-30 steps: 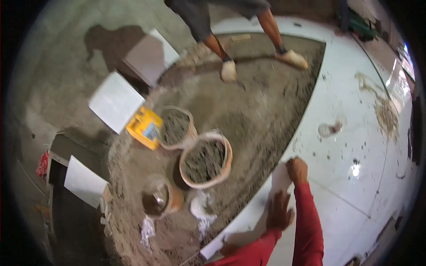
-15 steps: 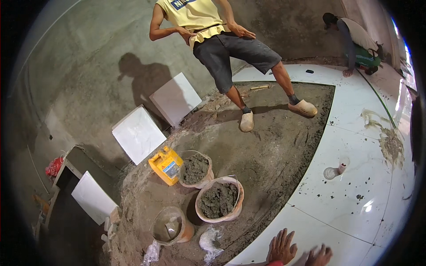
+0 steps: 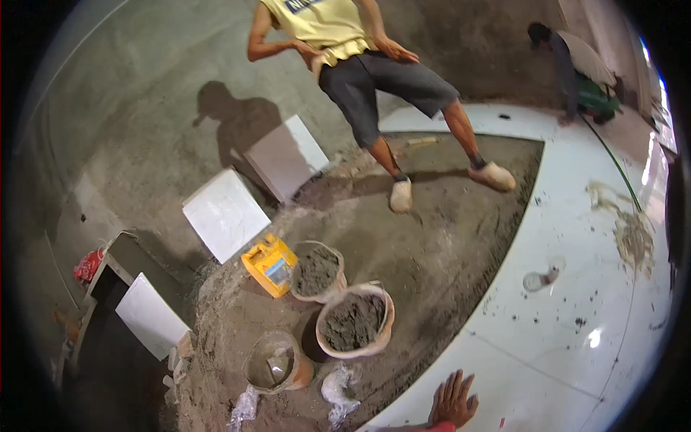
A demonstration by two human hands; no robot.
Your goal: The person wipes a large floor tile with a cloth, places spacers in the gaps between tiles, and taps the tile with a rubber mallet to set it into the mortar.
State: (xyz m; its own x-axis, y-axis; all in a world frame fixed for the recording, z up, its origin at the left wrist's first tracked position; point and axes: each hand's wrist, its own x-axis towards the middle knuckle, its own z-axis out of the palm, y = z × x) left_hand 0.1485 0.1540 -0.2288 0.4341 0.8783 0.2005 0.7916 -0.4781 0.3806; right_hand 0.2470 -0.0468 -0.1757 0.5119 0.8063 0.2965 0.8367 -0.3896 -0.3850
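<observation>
My left hand [image 3: 453, 400] lies with its fingers stretched out on the glossy white floor tiles [image 3: 432, 389], a red sleeve at its wrist. It is open and holds nothing. My right hand is out of the picture. Left of my hand, past the tile edge, a crumpled piece of clear plastic [image 3: 338, 392] rests on the rough grey mortar bed [image 3: 425, 266]. Close by stand a bucket full of wet mortar [image 3: 378, 344], a second mortar bucket [image 3: 338, 290] behind it, and an orange-brown bucket [image 3: 305, 374] with something pale inside.
A yellow jerrycan [image 3: 268, 263] stands beside the buckets. White tiles [image 3: 227, 214] lean on the wall. A person in a yellow top [image 3: 324, 29] stands on the mortar bed; another person [image 3: 586, 65] crouches at the far right near a green hose [image 3: 612, 162]. A small cup [image 3: 551, 275] sits on the tiles.
My right hand has gone out of the picture at the lower edge. My left hand stays on the tiles, almost unmoved. The view has shifted slightly.
</observation>
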